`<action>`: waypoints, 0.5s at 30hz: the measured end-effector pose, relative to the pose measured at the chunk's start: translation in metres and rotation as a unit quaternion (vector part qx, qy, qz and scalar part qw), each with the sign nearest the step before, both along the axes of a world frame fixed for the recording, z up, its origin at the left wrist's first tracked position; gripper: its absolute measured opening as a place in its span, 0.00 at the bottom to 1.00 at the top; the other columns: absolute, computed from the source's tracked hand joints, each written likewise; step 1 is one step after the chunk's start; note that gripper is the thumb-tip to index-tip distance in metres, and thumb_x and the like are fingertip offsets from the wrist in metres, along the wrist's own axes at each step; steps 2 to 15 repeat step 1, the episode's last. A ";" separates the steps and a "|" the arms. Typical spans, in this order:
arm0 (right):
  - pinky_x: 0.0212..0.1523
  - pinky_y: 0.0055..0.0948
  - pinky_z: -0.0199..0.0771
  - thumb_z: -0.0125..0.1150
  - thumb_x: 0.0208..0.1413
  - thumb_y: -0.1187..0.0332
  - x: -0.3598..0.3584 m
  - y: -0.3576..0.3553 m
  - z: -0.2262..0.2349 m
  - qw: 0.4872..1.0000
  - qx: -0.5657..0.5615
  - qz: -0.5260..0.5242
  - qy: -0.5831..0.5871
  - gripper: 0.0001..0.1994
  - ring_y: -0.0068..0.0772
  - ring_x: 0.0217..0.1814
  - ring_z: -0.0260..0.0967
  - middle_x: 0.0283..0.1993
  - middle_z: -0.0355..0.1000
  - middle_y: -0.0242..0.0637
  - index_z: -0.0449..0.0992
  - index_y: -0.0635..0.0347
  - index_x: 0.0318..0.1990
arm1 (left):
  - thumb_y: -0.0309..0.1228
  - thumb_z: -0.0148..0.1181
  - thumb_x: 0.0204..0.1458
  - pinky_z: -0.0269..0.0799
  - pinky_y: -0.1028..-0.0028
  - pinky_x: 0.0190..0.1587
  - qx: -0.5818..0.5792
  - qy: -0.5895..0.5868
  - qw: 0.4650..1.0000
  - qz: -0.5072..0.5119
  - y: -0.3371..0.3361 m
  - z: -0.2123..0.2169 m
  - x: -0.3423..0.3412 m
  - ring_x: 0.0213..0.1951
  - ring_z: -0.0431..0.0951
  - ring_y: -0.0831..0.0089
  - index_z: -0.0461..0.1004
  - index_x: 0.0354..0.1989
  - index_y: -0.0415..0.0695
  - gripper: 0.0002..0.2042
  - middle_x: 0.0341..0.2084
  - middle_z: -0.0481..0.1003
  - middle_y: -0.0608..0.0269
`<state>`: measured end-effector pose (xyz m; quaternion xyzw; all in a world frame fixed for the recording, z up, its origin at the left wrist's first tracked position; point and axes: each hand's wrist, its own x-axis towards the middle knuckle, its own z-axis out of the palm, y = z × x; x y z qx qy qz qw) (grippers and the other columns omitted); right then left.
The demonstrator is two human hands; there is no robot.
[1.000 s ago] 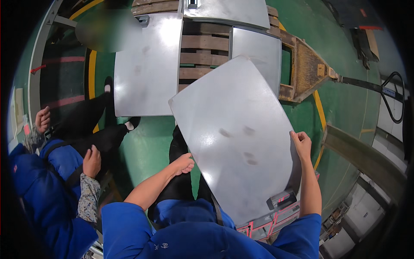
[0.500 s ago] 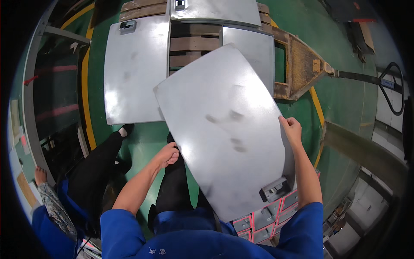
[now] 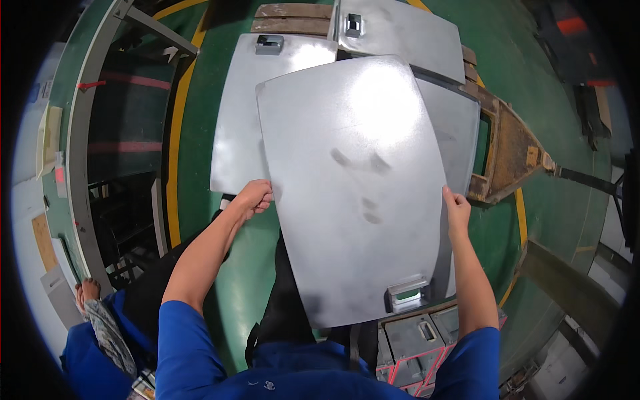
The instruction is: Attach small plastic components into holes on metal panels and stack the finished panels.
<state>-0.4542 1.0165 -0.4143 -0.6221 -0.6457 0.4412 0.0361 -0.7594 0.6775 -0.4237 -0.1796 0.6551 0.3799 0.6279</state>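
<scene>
A large grey metal panel (image 3: 347,200) with dark smudges spans the space between my hands. My left hand (image 3: 255,198) is closed on its left edge, and my right hand (image 3: 457,208) grips its right edge. Near the panel's lower right corner sits a recessed handle cutout (image 3: 407,295), with green floor showing through it. The held panel overlaps two similar pieces beyond it: a left panel (image 3: 237,127) with its own handle recess, and a right panel (image 3: 457,120) partly hidden beneath it. Another panel (image 3: 407,33) lies at the far side.
Wooden pallet boards (image 3: 293,19) show under the far panels. A yellow pallet jack (image 3: 510,150) stands at the right. Grey boxes (image 3: 413,340) with pink edges are near my right side. At the left are a metal frame (image 3: 80,147) and a co-worker's hand (image 3: 88,291).
The held panel has turned more upright, its far end swinging left over the left panel. My left hand has moved forward. The surroundings have shifted right in view.
</scene>
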 end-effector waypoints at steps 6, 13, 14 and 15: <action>0.29 0.21 0.59 0.61 0.41 0.51 -0.015 0.003 -0.012 1.000 0.000 0.000 0.002 0.21 0.21 0.25 0.57 0.20 0.64 0.31 0.71 0.64 0.23 | 0.24 0.38 0.44 0.42 0.82 0.11 0.000 0.016 1.000 -0.006 0.003 -0.004 -0.020 0.10 0.51 0.84 0.59 0.20 0.47 0.05 0.10 0.56 0.73; 0.29 0.21 0.59 0.61 0.41 0.51 -0.015 0.003 -0.012 1.000 0.000 0.000 0.002 0.21 0.21 0.25 0.57 0.20 0.64 0.31 0.71 0.64 0.23 | 0.24 0.38 0.44 0.42 0.82 0.11 0.000 0.016 1.000 -0.006 0.003 -0.004 -0.020 0.10 0.51 0.84 0.59 0.20 0.47 0.05 0.10 0.56 0.73; 0.29 0.21 0.59 0.61 0.41 0.51 -0.015 0.003 -0.012 1.000 0.000 0.000 0.002 0.21 0.21 0.25 0.57 0.20 0.64 0.31 0.71 0.64 0.23 | 0.24 0.38 0.44 0.42 0.82 0.11 0.000 0.016 1.000 -0.006 0.003 -0.004 -0.020 0.10 0.51 0.84 0.59 0.20 0.47 0.05 0.10 0.56 0.73; 0.29 0.21 0.59 0.61 0.41 0.51 -0.015 0.003 -0.012 1.000 0.000 0.000 0.002 0.21 0.21 0.25 0.57 0.20 0.64 0.31 0.71 0.64 0.23 | 0.24 0.38 0.44 0.42 0.82 0.11 0.000 0.016 1.000 -0.006 0.003 -0.004 -0.020 0.10 0.51 0.84 0.59 0.20 0.47 0.05 0.10 0.56 0.73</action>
